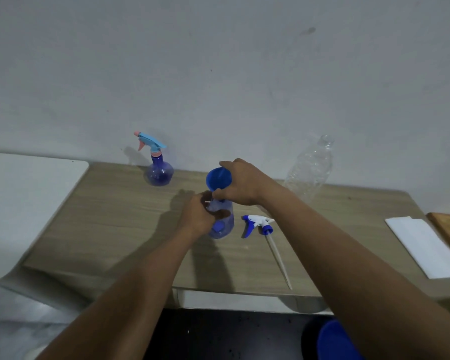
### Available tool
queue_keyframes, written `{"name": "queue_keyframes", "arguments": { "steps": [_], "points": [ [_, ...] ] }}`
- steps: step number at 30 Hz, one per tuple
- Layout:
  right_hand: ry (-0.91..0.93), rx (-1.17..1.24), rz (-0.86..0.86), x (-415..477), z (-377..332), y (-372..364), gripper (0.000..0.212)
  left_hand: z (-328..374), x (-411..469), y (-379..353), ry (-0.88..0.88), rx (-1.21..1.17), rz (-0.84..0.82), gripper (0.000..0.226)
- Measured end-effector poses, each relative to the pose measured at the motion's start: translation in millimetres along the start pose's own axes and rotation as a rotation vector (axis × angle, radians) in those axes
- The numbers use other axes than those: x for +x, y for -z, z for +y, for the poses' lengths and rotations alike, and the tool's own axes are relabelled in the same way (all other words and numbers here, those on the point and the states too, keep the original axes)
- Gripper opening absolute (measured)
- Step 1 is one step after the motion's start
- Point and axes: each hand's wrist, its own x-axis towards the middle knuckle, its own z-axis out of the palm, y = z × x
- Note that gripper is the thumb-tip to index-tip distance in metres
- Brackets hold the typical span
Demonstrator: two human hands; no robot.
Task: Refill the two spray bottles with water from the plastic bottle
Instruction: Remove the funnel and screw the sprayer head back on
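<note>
Spray bottle [224,227] stands upright mid-table, its body gripped by the left hand [196,216]; the right hand [244,185] holds a funnel [215,178] at its neck; the plastic bottle [309,170] stands upright behind and to the right, nearer the right hand; wooden table [115,216] against a pale wall [218,74]; second sprayer [159,172] back-left.

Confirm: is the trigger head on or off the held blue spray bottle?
Off: white trigger head lies on the wooden table; blue funnel sits in the bottle neck.

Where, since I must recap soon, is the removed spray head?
In the head view, the spray head lies on the wooden table, just right of the held spray bottle, its tube pointing toward the near edge.
</note>
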Motion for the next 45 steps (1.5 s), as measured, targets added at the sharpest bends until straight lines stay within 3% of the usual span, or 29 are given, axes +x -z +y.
{"name": "queue_keyframes", "arguments": {
  "steps": [11,20,26,34,37,45],
  "points": [
    [0.007,0.006,-0.012,-1,0,5,0.075,4,-2,1,-0.019,-0.066,0.002,0.047],
    [0.019,0.043,-0.014,1,5,9,0.09,5,-3,1,-0.034,-0.072,0.024,0.058],
    [0.025,0.041,-0.038,1,7,8,0.092,8,-6,2,-0.055,-0.062,0.007,0.045],
    [0.055,-0.034,-0.038,3,1,4,0.091,2,-2,1,-0.018,-0.066,0.021,0.052],
    [0.028,-0.062,-0.1,2,0,10,0.093,2,2,1,0.037,-0.118,-0.015,0.045],
    [-0.025,0.069,-0.089,2,18,37,0.056,0,3,-2,0.01,-0.093,0.019,0.049]
  ]
}}
